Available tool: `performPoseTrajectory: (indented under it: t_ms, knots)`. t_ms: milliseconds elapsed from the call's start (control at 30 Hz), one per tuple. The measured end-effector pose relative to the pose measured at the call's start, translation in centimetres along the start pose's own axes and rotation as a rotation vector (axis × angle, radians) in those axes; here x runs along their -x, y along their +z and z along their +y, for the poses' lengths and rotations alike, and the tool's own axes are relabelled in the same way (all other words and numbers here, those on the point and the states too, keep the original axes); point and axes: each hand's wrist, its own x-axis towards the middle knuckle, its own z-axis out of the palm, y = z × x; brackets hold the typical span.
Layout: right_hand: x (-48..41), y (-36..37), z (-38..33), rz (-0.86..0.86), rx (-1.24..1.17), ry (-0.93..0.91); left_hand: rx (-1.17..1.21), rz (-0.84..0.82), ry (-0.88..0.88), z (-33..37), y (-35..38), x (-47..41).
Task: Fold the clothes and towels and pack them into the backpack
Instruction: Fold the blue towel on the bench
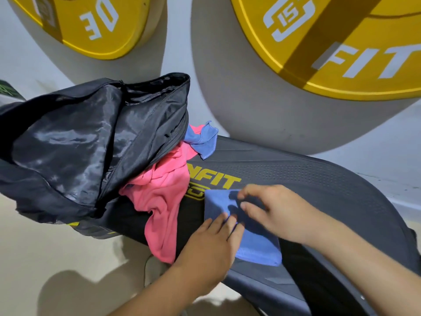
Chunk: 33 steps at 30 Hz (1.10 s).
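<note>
My left hand (211, 245) presses flat-fingered on the blue towel (257, 249); my right hand (280, 213) touches it, fingers bent, pinch unclear; the backpack (91, 144) lies left, nearer my left.

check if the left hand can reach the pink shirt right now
Probably yes: the left hand presses flat on the folded blue towel, holding nothing, and the pink shirt lies just beside it, nothing between.

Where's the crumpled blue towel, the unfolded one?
Head view, centre: crumpled blue towel lies on the dark padded bench, against the far end of the pink garment, right of the open black backpack.
</note>
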Motion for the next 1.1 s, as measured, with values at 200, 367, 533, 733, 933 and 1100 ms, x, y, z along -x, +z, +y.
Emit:
performPoseTrajectory:
  t_ms: [200, 367, 533, 733, 933, 1100]
  knots:
    - [0.6, 9.1, 0.1, 0.073, 0.293, -0.083, 0.048, 0.025, 0.024, 3.5, -0.7, 3.6]
    - [0.6, 9.8, 0.6, 0.118, 0.352, -0.112, 0.133, -0.039, 0.012, 2.7, 0.0, 5.0]
    - [0.7, 10.4, 0.6, 0.251, 0.367, -0.104, 0.453, 0.028, -0.081, 1.4, -1.2, 4.5]
    - [2.0, 7.1, -0.5, 0.288, -0.327, 0.122, 0.269, -0.304, -0.283, 1.2, -4.4, 1.1]
    - [5.0, 3.6, -3.6, -0.281, 0.272, 0.164, 0.26, -0.362, -0.33, 0.4, -5.6, -2.0]
    - [5.2, 5.0, -2.3, -0.047, 0.247, 0.238, 0.648, -0.286, -0.524, -1.1, -5.2, -1.0]
